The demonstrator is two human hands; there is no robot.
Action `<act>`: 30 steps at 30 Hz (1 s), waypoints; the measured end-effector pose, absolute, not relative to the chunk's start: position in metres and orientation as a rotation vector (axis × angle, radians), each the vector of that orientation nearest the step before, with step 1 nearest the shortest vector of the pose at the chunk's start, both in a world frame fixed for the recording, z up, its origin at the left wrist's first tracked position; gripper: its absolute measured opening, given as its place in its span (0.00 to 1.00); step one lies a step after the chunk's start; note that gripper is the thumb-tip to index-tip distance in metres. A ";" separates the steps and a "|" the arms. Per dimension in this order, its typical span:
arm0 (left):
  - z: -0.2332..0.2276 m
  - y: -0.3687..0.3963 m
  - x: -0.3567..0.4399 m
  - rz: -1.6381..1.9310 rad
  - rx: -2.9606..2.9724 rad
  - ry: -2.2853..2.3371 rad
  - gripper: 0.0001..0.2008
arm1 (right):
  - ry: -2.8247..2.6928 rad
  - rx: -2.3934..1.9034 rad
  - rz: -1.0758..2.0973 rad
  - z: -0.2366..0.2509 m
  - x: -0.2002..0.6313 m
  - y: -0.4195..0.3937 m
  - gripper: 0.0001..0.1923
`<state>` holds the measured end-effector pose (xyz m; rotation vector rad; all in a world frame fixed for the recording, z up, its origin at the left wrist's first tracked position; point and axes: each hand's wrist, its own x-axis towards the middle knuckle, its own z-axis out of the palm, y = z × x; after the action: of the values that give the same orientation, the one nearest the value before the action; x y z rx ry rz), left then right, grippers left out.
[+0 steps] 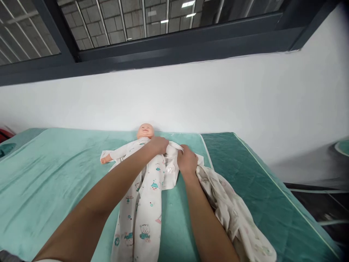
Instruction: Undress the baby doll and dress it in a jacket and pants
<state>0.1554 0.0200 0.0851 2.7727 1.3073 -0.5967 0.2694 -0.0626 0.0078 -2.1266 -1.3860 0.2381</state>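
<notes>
A baby doll (145, 130) lies on its back with its head close to the wall. It wears a white romper (148, 203) with teal and pink animal prints, the legs stretched towards me. One doll hand (106, 159) pokes out of the sleeve on the left. My left hand (159, 145) is closed on white cloth by the doll's shoulder on the right side. My right hand (188, 160) grips the other end of that white sleeve (172, 148), fingers partly hidden. The doll's other arm is not visible.
A crumpled white printed cloth (234, 207) lies beside my right forearm. Under everything is a light green bed cover (62, 174), with a darker green section (251, 189) on the right. Behind are a white wall (218, 94) and a dark-framed window (174, 45) with bars.
</notes>
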 end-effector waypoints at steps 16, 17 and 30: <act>0.074 0.007 0.158 -0.453 3.072 1.096 0.15 | -1.179 -1.910 0.490 -0.007 0.280 -0.056 0.19; 0.078 0.009 0.153 -0.440 3.087 1.115 0.15 | -1.140 -1.857 0.504 -0.008 0.281 -0.055 0.18; 0.110 0.000 0.107 -0.302 3.124 1.290 0.15 | -0.819 -1.358 0.688 -0.034 0.289 -0.035 0.16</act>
<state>0.1067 -0.0004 0.1102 3.1245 1.2899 -0.3025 0.2888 -0.0347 -0.0342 -1.3578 -0.8193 0.6884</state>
